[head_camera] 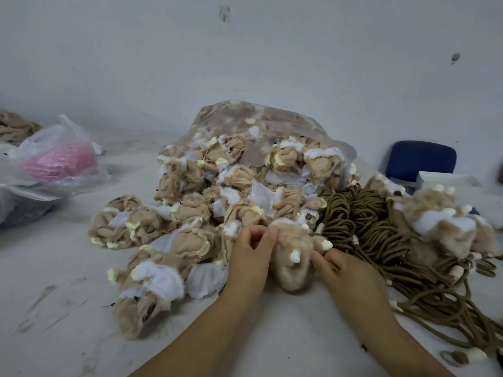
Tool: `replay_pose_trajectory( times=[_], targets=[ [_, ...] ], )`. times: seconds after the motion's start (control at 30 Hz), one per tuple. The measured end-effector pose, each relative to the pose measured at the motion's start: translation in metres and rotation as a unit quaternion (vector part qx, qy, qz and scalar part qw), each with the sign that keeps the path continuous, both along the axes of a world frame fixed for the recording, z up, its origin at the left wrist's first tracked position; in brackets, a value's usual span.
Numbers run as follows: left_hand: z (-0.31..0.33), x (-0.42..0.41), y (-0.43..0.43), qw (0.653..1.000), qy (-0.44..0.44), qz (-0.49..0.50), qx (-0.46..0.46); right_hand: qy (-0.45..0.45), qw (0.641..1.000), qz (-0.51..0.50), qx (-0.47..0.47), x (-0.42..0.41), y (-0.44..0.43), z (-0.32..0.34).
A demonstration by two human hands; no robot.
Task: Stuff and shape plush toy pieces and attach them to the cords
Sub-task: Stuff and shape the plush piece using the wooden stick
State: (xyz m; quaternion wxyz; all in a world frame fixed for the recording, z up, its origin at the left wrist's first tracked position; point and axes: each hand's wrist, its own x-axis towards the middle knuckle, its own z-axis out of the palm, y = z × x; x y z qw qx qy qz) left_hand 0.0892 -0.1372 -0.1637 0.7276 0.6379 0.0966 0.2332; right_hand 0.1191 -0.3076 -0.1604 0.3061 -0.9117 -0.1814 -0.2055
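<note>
**Both grips pinching one plush piece at the near middle of the worktop**

My left grip (251,254) has its fingers curled, with thumb and fingertips pinching the far left edge of a tan plush piece (295,257). My right grip (345,270) pinches the same piece on its right side, fingertips just beside a small cream nub (326,244). A second cream nub (294,257) sticks up from the middle of the piece. The piece lies between the two grips, its near end resting on the white worktop (285,327).

Just right of the piece, and touching it, I see a bundle of brown cords (362,221), coiled at the far end and trailing towards the near right corner. Several cord ends carry pale tips. Further right, partly on the cords, sits a heap of fluffy tan and white plush pieces (446,224).

To the left and beyond my grips spreads a pile of limp tan pieces with white and yellowish trim (190,213). It spills out of a clear plastic bag (245,115) lying on its side against the far wall.

At the far left, a thin plastic bag (58,156) holds something pink. At the far right, a blue chair back (420,159) shows behind the worktop.
</note>
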Motion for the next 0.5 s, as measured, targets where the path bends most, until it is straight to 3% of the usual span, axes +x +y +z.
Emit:
replay_pose_trajectory(
  times=[0.2, 0.5],
  targets=[
    [0.003, -0.001, 0.003, 0.993, 0.054, -0.096, -0.034, -0.026, 0.999, -0.015, -0.044, 0.003, -0.007, 0.002],
    [0.014, -0.006, 0.001, 0.957, 0.053, -0.154, -0.241, -0.055, 0.991, -0.010, -0.119, 0.009, -0.014, 0.007]
  ],
)
